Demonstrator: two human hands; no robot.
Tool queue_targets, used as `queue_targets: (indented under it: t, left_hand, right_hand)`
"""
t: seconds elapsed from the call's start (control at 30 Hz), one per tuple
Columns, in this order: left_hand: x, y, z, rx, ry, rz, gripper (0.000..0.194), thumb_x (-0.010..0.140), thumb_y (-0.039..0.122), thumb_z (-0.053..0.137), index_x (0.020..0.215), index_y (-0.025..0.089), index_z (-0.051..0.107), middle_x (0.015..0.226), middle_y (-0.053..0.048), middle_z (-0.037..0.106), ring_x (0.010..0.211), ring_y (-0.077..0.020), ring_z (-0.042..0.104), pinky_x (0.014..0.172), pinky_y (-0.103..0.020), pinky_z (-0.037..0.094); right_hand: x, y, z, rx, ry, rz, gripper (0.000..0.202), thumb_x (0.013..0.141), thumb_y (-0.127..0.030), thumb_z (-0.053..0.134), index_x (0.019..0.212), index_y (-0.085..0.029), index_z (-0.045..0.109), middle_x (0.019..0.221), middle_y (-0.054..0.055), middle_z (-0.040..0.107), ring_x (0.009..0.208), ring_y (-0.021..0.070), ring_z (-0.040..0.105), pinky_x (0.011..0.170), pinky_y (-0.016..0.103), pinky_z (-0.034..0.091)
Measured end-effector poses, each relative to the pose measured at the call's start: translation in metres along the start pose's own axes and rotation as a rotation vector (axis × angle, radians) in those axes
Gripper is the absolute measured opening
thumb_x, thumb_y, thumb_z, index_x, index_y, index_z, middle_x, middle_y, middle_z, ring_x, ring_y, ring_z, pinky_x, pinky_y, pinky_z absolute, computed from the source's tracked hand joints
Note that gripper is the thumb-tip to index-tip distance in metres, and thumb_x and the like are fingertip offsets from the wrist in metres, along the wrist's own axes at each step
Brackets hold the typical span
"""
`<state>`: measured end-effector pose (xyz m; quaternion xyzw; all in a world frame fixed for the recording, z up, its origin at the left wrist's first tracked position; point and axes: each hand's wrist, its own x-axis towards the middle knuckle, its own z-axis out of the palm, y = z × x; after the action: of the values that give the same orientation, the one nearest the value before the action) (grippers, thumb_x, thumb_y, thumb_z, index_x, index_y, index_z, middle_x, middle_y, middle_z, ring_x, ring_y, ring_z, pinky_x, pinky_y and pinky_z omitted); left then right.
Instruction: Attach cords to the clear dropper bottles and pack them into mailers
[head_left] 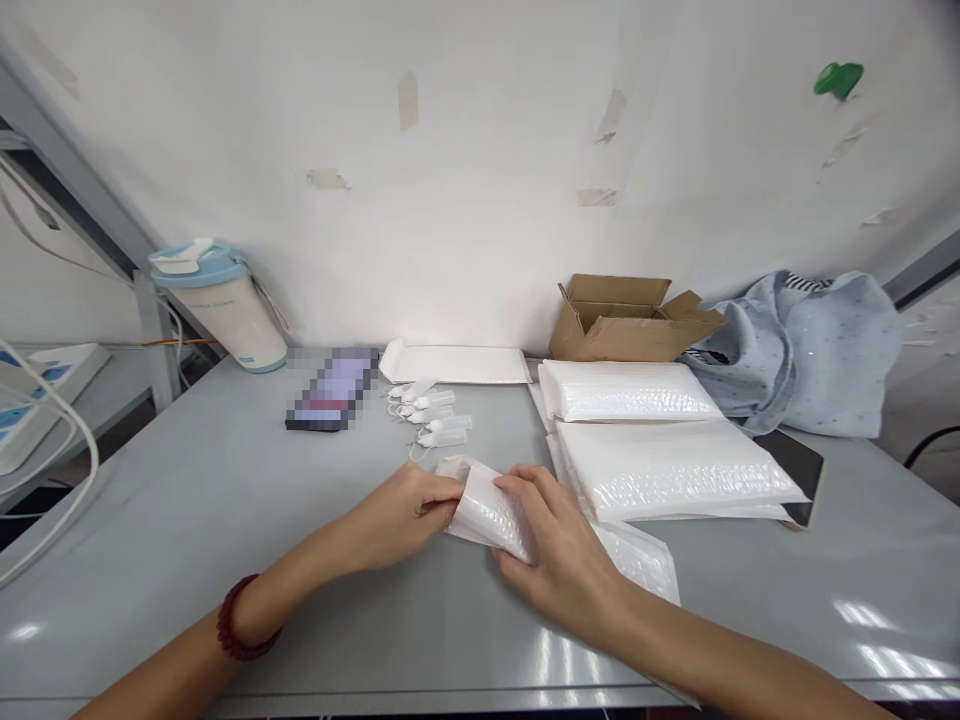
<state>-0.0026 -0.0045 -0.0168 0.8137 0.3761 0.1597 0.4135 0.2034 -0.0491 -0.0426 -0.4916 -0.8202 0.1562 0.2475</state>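
Note:
A white bubble mailer (pixel 493 510) is held just above the table, its mouth turned to the left. My right hand (pixel 559 550) grips it from the right, thumb below and fingers on top. At the mouth is my left hand (pixel 401 515), thumb and fingers pressed together; the fingertips are hidden by the mailer's edge, so what they hold cannot be made out. Several small clear squeeze bottles (pixel 442 438) with white caps and thin tips lie just beyond. Under my right forearm lies another bubble mailer (pixel 645 560).
Stacked bubble mailers (pixel 667 465) lie at the right, before an open cardboard box (pixel 637 335) and a light blue cloth (pixel 832 350). A dark phone (pixel 799 470) is partly under the stack. Along the back are a flat white mailer (pixel 457 364), another phone (pixel 334 390) and a tumbler (pixel 232 310).

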Motion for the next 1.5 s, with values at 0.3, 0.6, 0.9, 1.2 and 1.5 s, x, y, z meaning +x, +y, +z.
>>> queue_targets:
  t: [0.3, 0.6, 0.9, 1.2, 1.5]
  left_hand:
    - [-0.006, -0.012, -0.04, 0.16, 0.435, -0.135, 0.023, 0.084, 0.036, 0.052, 0.086, 0.021, 0.069, 0.086, -0.002, 0.071, 0.079, -0.0191, 0.062, 0.066, -0.026, 0.046]
    - [0.003, -0.047, -0.035, 0.4, 0.309, -0.253, 0.02, 0.084, 0.034, 0.047, 0.081, 0.02, 0.061, 0.08, -0.003, 0.065, 0.071, -0.0196, 0.057, 0.064, -0.03, 0.043]
    - [-0.016, -0.012, -0.075, 0.067, 0.379, -0.346, 0.028, 0.08, 0.047, 0.056, 0.081, 0.021, 0.067, 0.08, -0.001, 0.067, 0.072, -0.0174, 0.056, 0.065, -0.026, 0.044]
    - [-0.015, -0.013, -0.068, 0.051, 0.029, -0.282, 0.026, 0.081, 0.04, 0.055, 0.078, 0.021, 0.072, 0.077, -0.001, 0.068, 0.07, -0.0151, 0.054, 0.059, -0.022, 0.039]
    - [0.001, -0.012, -0.008, 0.123, -0.083, -0.08, 0.028, 0.078, 0.015, 0.043, 0.058, 0.015, 0.064, 0.049, 0.004, 0.038, 0.047, -0.0078, 0.029, 0.046, -0.021, 0.02]
  right_hand:
    - [0.003, 0.001, -0.003, 0.02, -0.014, 0.021, 0.052, 0.074, -0.013, 0.055, 0.123, -0.021, 0.038, 0.121, 0.011, 0.043, 0.104, 0.0258, 0.05, 0.088, 0.045, 0.046]
    - [0.004, 0.001, -0.004, 0.018, -0.031, 0.036, 0.051, 0.073, -0.013, 0.055, 0.121, -0.021, 0.039, 0.119, 0.01, 0.044, 0.103, 0.0254, 0.049, 0.087, 0.045, 0.046]
    - [0.001, 0.001, -0.004, 0.008, -0.023, 0.039, 0.051, 0.074, -0.015, 0.055, 0.122, -0.022, 0.039, 0.121, 0.01, 0.044, 0.104, 0.0261, 0.05, 0.087, 0.045, 0.047]
    - [0.004, 0.002, -0.004, 0.011, -0.035, 0.031, 0.051, 0.073, -0.014, 0.055, 0.121, -0.021, 0.04, 0.12, 0.011, 0.045, 0.103, 0.0263, 0.05, 0.086, 0.045, 0.047]
    - [0.001, -0.004, -0.003, 0.047, -0.08, -0.034, 0.056, 0.069, -0.01, 0.056, 0.122, -0.022, 0.041, 0.121, 0.01, 0.045, 0.104, 0.0256, 0.051, 0.087, 0.043, 0.048]
